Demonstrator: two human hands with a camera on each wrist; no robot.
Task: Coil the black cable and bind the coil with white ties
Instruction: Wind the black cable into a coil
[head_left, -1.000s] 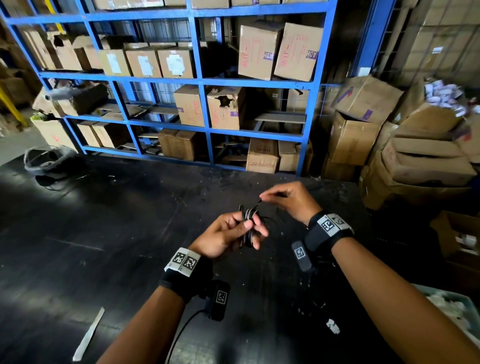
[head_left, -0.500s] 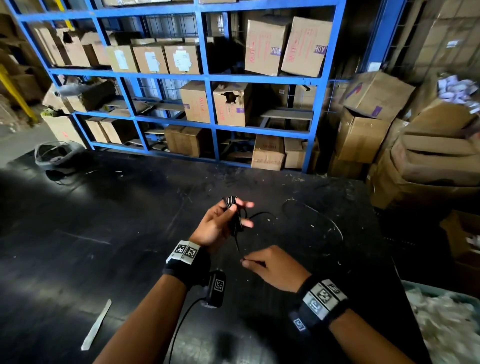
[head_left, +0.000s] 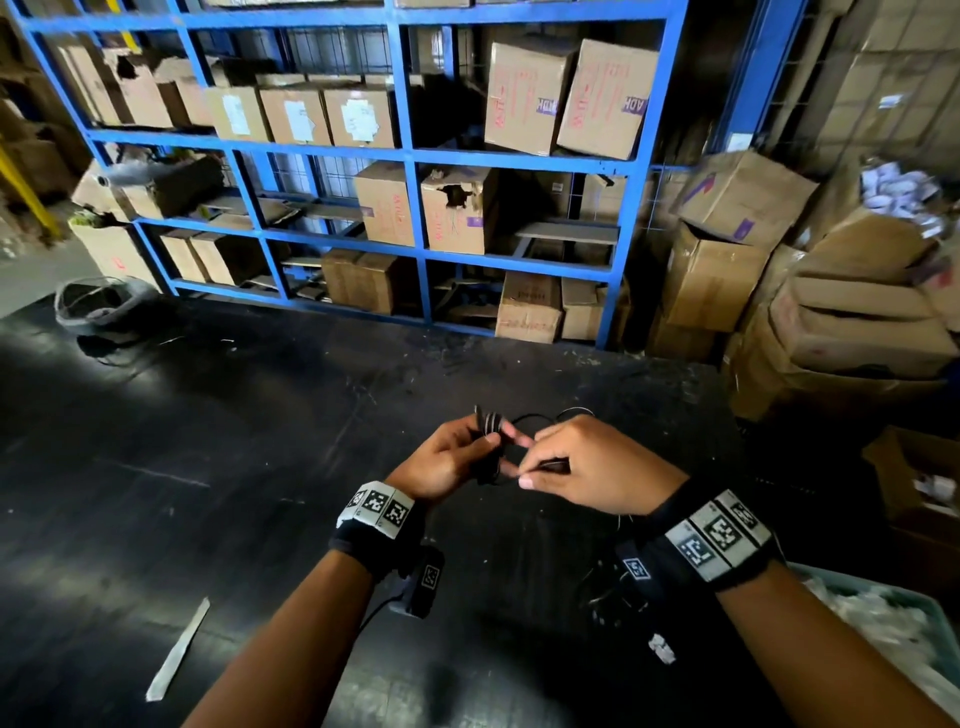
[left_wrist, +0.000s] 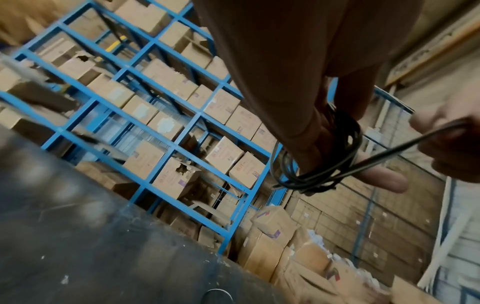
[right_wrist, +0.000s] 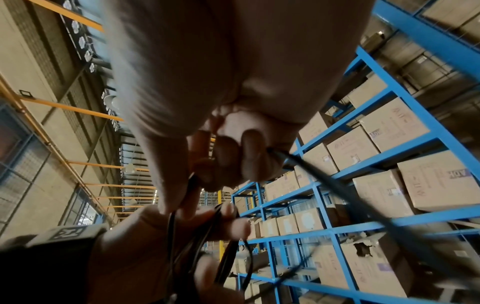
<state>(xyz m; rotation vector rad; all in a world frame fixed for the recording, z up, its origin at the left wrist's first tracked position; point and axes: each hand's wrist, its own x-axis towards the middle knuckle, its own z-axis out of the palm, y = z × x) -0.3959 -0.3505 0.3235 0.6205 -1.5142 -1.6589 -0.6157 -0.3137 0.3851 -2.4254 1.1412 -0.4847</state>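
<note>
The black cable (head_left: 488, 422) is wound in a small coil round the fingers of my left hand (head_left: 493, 441), which grips it above the dark table (head_left: 260, 467). In the left wrist view the coil (left_wrist: 311, 164) loops round the fingertips and a free strand (left_wrist: 405, 147) runs off to the right. My right hand (head_left: 524, 475) sits close beside the left and pinches that free strand (right_wrist: 275, 153) between thumb and fingers. A slack loop (head_left: 540, 417) arcs behind both hands. No white tie is on the coil.
A teal bin (head_left: 857, 578) of white bits stands at the lower right. A white strip (head_left: 179, 649) and a small white scrap (head_left: 662, 648) lie on the table. Blue shelving (head_left: 415, 156) with cardboard boxes stands behind. Stacked boxes (head_left: 852, 312) are to the right, and a grey bundle (head_left: 98, 301) sits at the far left.
My right hand swung from beyond the coil down toward me, then back up beside the left hand, carrying the free strand round. The left hand kept its hold on the coil.
</note>
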